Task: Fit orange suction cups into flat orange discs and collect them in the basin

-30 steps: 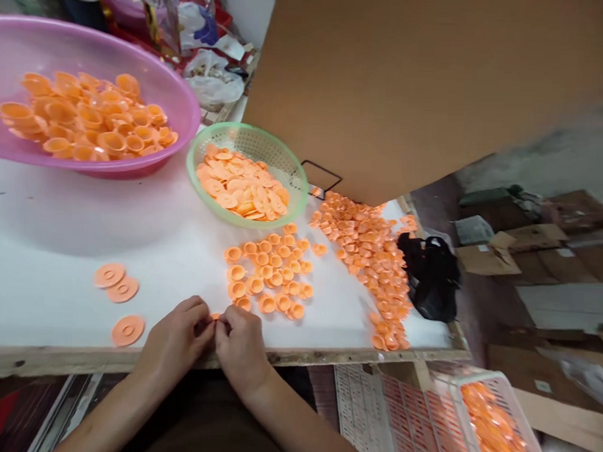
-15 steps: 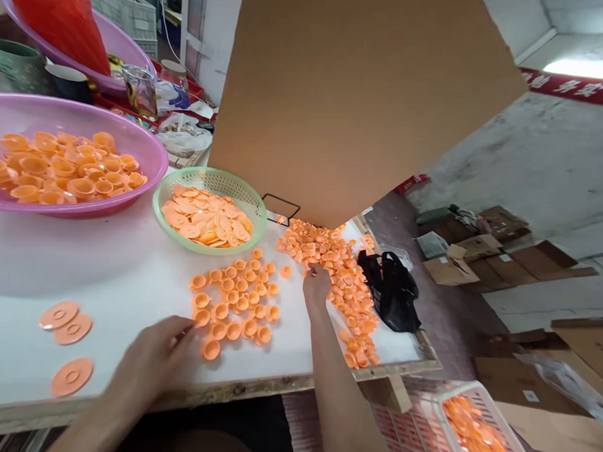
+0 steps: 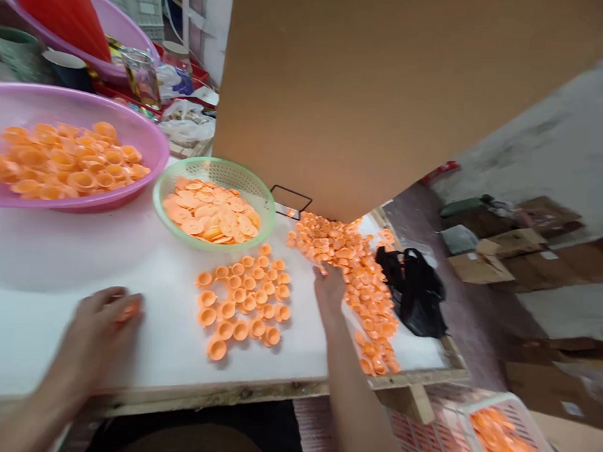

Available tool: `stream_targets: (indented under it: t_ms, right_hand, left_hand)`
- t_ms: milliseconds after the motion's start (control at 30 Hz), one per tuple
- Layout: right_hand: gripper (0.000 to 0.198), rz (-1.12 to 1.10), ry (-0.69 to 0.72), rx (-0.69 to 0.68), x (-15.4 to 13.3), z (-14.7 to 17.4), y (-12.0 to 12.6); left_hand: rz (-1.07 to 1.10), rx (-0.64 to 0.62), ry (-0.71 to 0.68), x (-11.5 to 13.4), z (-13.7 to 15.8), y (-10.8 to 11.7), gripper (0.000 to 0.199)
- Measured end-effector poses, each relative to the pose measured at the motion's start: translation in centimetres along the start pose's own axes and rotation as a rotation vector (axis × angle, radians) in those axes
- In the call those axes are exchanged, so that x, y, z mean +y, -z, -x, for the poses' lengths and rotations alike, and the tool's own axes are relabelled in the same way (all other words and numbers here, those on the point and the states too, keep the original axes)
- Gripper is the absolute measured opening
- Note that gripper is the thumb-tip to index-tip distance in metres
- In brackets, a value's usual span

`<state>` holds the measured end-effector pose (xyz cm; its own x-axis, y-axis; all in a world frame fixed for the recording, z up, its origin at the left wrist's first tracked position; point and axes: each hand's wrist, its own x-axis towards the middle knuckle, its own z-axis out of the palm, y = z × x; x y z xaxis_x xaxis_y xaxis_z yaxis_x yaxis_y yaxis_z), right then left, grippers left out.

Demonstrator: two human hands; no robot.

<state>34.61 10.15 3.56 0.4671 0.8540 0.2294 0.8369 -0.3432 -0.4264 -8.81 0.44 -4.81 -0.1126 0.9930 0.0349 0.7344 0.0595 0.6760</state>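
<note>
Slightly blurred, my left hand (image 3: 97, 331) is closed around an orange plastic cup piece (image 3: 129, 310), above the left part of the white tabletop (image 3: 168, 353). My right hand (image 3: 329, 289) is closed at the near side of the heap of orange pieces (image 3: 352, 261). A bit of orange shows at its fingertips, mostly hidden by the fingers. Between the hands, a group of small orange cups (image 3: 241, 331) stands spread out, their round mouths upward. Behind them, a green colander (image 3: 163, 211) holds flat orange discs (image 3: 213, 213).
A pink basin (image 3: 151, 138) of larger orange cups stands back left. A big cardboard sheet (image 3: 345, 102) rises behind the heap. A black bag (image 3: 415, 296) lies at the table's right end. Below is a crate (image 3: 465, 423) of orange pieces; cardboard boxes (image 3: 483, 265) lie on the floor.
My left hand has moved left, away from the group of cups, with an orange piece in it. The lone piece left of my right hand is gone. The view has shifted slightly.
</note>
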Motion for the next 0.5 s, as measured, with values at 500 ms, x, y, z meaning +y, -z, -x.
stream_targets:
  t_ms: [500]
  right_hand:
    - [0.01, -0.449, 0.247, -0.525, -11.2, 14.1, 1.4]
  left_hand:
    - [-0.043, -0.278, -0.257, 4.8, 1.7, -0.8, 0.027]
